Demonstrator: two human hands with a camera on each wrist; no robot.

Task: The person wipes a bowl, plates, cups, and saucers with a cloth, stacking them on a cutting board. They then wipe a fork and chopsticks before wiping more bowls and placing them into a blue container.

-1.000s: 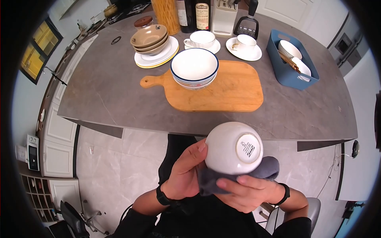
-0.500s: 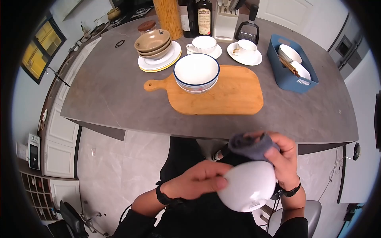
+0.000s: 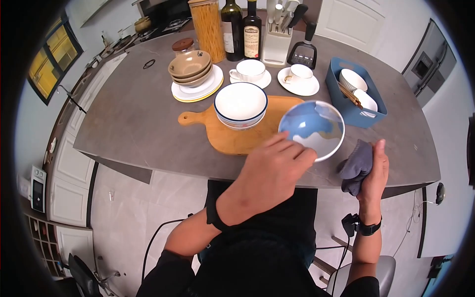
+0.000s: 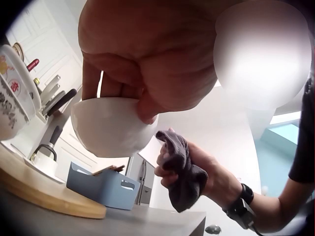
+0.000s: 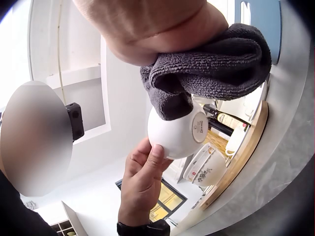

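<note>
My left hand (image 3: 271, 173) pinches the near rim of a bowl (image 3: 316, 119), white outside with a blue and white inside. In the head view the bowl is tilted so its inside shows, and it overlaps the right end of the wooden cutting board (image 3: 227, 142). From the left wrist, the thumb and fingers grip the bowl (image 4: 110, 130) at its rim from above. To the right, my right hand (image 3: 376, 173) holds a dark grey cloth (image 3: 356, 166), apart from the bowl. The cloth (image 5: 211, 73) lies folded against the palm in the right wrist view.
Blue-rimmed stacked bowls (image 3: 241, 104) stand on the board. Behind are brown bowls (image 3: 190, 64) on plates, two cups on saucers (image 3: 302, 88), bottles (image 3: 251, 34) and a knife block (image 3: 277, 47). A blue bin (image 3: 354, 116) with bowls and chopsticks stands at the right of the grey table (image 3: 123, 119).
The left hand has raised the bowl from the lap toward the table and turned its inside into view. The right hand, with the cloth, has moved right, away from the bowl.
</note>
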